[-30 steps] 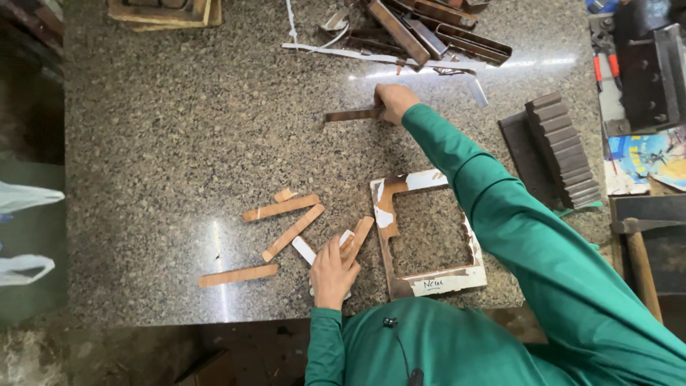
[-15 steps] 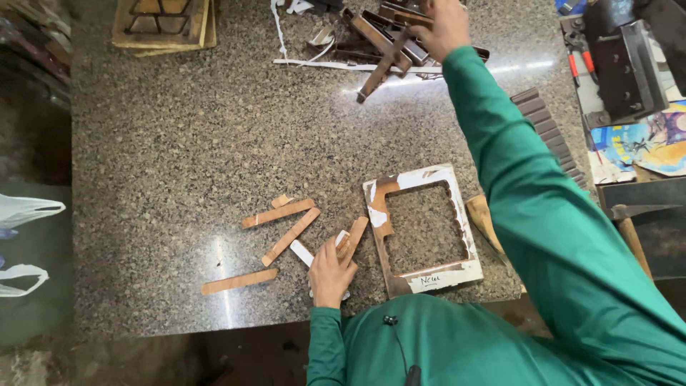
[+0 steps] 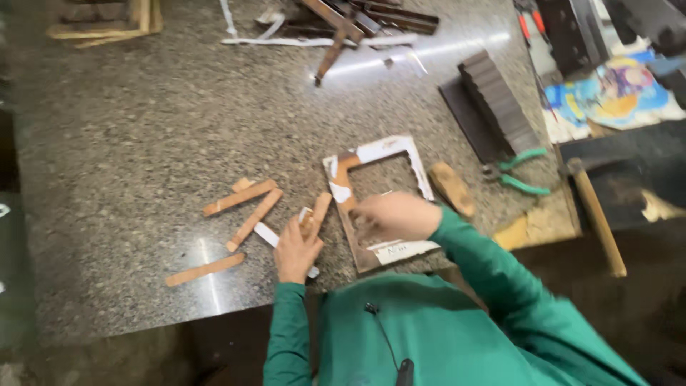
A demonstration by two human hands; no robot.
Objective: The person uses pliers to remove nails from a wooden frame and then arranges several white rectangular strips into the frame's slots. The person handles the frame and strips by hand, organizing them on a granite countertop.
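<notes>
- Small square wooden frame, brown, partly wrapped in torn white paper: lies flat on the speckled grey stone worktop, near its front edge. It looks light and stiff, its glued corners likely the weak points; take it by a side rail, not by the loose paper.
- Your right hand: rests on the frame's near rail, blurred; fingers seem curled down onto the wood, but whether they grip cannot be told.
- Your left hand: just left of the frame, fingers pressed together on a short brown wooden strip that leans against the frame's left rail.
- Loose wooden strips: several farther left of the frame, scattered and light; they would slide easily on the polished stone.
- Rounded wooden block: just right of the frame.
- Green-handled pliers: right of the frame, past the block.
- Stack of dark flat slats: behind and right of the frame.
- Wooden-handled hammer: far right of the frame.
- Pile of dark mouldings and white scraps: well behind the frame.
</notes>
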